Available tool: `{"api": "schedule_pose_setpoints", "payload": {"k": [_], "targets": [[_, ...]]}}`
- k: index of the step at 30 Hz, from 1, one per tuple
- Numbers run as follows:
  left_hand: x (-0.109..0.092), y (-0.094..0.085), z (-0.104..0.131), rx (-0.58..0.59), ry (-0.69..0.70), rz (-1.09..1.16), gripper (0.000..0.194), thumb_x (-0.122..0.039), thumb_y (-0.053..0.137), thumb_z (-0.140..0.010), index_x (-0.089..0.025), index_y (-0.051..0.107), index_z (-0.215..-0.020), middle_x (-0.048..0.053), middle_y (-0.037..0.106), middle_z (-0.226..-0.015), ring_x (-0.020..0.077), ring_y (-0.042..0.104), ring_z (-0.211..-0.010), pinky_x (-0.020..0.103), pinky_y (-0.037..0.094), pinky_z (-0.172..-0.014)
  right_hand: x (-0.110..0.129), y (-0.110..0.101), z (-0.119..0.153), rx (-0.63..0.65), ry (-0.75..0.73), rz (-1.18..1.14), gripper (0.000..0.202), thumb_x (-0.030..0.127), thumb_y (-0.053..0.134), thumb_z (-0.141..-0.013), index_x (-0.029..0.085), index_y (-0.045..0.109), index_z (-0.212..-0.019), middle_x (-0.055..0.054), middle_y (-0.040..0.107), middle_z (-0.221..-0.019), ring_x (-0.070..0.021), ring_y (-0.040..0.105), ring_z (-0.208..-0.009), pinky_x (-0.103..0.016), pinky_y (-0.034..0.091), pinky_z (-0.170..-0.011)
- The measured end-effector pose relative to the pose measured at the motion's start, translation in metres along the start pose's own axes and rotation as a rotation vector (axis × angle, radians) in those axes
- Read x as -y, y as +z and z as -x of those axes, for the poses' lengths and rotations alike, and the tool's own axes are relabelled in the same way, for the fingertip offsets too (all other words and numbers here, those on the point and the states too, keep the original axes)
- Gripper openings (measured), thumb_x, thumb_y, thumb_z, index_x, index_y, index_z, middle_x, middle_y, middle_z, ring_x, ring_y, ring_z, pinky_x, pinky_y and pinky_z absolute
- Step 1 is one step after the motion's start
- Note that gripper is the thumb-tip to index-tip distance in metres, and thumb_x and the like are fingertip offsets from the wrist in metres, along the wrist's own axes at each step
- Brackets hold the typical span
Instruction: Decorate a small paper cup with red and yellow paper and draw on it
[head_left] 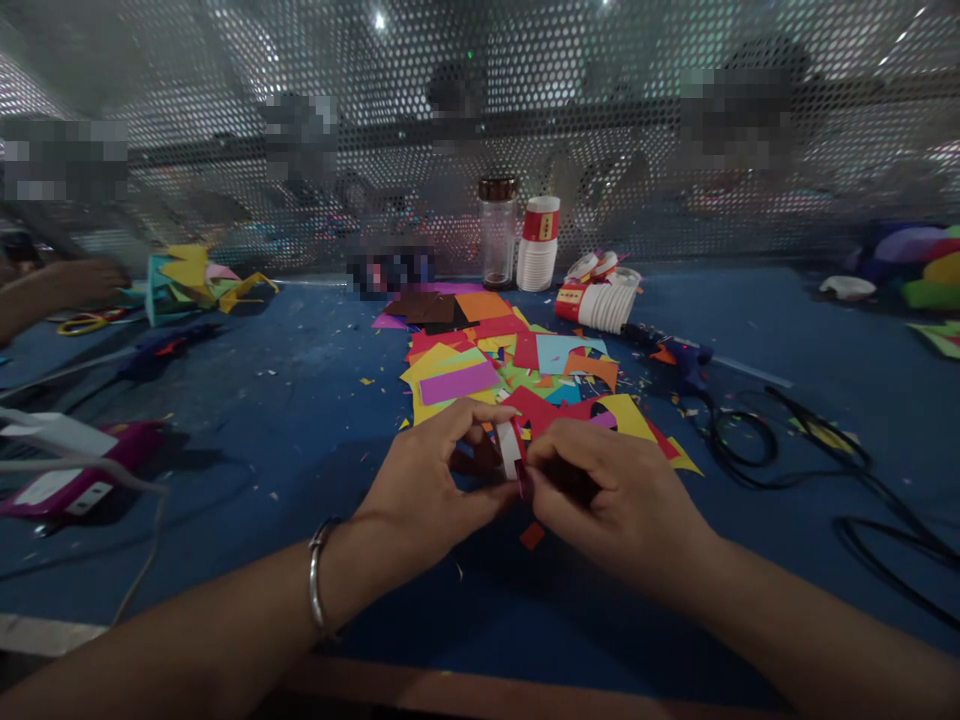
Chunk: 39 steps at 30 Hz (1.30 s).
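Forearms (225, 610) cross the table edge (480, 688); left hand (435, 470) and right hand (611, 490) pinch a red-white piece (510, 452), blue tabletop (307, 430) open leftward.

My blue table (300, 430) carries coloured papers (459, 382), paper cups (536, 265), one clear jar (497, 240) and, at my left, a purple power strip (97, 497).

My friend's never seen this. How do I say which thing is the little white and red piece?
Start with the blue table, then look on its near side for a left hand with a bracelet and a right hand. Between them is a small white and red piece. The paper beyond lies on the table, but this is held.
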<state>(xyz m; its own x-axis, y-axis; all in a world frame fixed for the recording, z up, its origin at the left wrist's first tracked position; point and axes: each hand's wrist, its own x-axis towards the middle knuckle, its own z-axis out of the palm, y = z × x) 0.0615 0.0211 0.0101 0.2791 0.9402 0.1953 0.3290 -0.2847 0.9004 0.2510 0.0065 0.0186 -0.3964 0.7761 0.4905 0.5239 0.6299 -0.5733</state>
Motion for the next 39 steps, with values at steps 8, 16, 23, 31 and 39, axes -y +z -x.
{"api": "schedule_pose_setpoints", "payload": {"k": [8,16,23,31,39], "targets": [[-0.0002,-0.0006,0.0008,-0.034,0.104,-0.074,0.036,-0.019,0.080,-0.068,-0.023,0.072,-0.102,0.006,0.064,-0.109,0.0218,0.065,-0.100,0.034,0.064,-0.080,0.0018,0.0010,0.0002,-0.027,-0.002,0.016,0.016,0.013,0.055,-0.082,0.019,0.054,-0.067,0.006,0.051,-0.057,-0.0061,0.042,-0.051,-0.019,0.032,-0.048],[0.0026,-0.0005,0.0001,0.025,0.124,-0.047,0.035,-0.017,0.081,-0.068,-0.022,0.067,-0.100,0.006,0.064,-0.109,0.0208,0.064,-0.100,0.031,0.064,-0.077,0.0023,0.0028,0.0030,-0.032,-0.003,0.067,0.013,0.013,0.055,-0.079,0.018,0.054,-0.066,0.006,0.051,-0.057,-0.0051,0.042,-0.050,-0.017,0.031,-0.047],[0.0070,-0.0024,0.0005,0.034,0.136,-0.079,0.036,-0.016,0.081,-0.068,-0.022,0.068,-0.101,0.003,0.067,-0.104,0.0183,0.065,-0.094,0.030,0.064,-0.078,0.0009,0.0037,0.0033,-0.011,0.005,0.103,0.010,0.017,0.056,-0.081,0.018,0.059,-0.072,0.005,0.053,-0.057,-0.0063,0.043,-0.048,-0.019,0.031,-0.047],[0.0059,-0.0020,0.0024,0.080,0.154,0.009,0.041,-0.016,0.087,-0.067,-0.023,0.067,-0.102,0.000,0.067,-0.101,0.0154,0.067,-0.089,0.027,0.063,-0.077,0.0018,0.0065,0.0081,-0.055,-0.064,0.223,0.012,0.015,0.052,-0.080,0.019,0.063,-0.075,0.002,0.061,-0.061,-0.0094,0.052,-0.053,-0.022,0.034,-0.051],[0.0065,-0.0027,0.0046,0.090,0.149,0.032,0.045,-0.017,0.090,-0.066,-0.023,0.067,-0.104,0.000,0.064,-0.102,0.0143,0.065,-0.090,0.025,0.062,-0.076,0.0039,0.0059,0.0080,-0.091,-0.126,0.222,0.016,0.014,0.052,-0.084,0.018,0.062,-0.073,0.001,0.062,-0.061,-0.0096,0.053,-0.053,-0.023,0.035,-0.051]]}}
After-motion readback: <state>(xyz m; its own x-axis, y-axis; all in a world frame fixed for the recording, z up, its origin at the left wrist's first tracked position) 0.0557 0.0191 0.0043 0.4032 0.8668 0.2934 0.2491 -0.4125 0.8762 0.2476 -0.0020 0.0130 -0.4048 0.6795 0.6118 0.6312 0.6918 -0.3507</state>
